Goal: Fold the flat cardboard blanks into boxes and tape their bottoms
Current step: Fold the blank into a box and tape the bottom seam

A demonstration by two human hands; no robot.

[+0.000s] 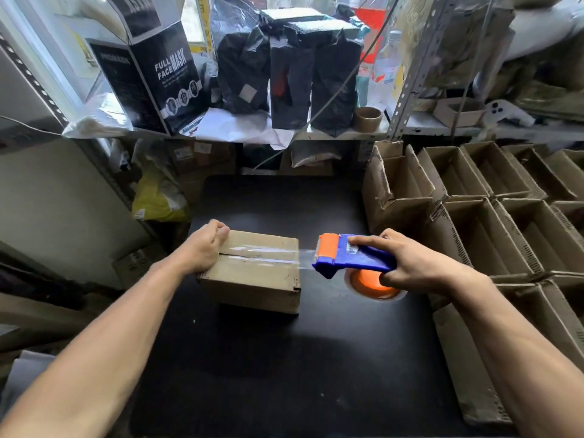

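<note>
A folded cardboard box (252,279) stands on the black table (284,358) with its flaps closed on top. A strip of clear tape (262,252) runs along the seam and stretches off the box's right edge. My left hand (202,248) grips the box's left end, fingers curled over the far corner. My right hand (410,263) holds a blue and orange tape dispenser (347,256) just right of the box, index finger lying along its top. The tape is still joined to the dispenser.
Several open folded boxes (474,200) stand stacked in rows at the right. A shelf (316,134) behind the table carries black bags, a mask carton and an empty tape core (368,118). A yellow bag (158,197) lies at the left.
</note>
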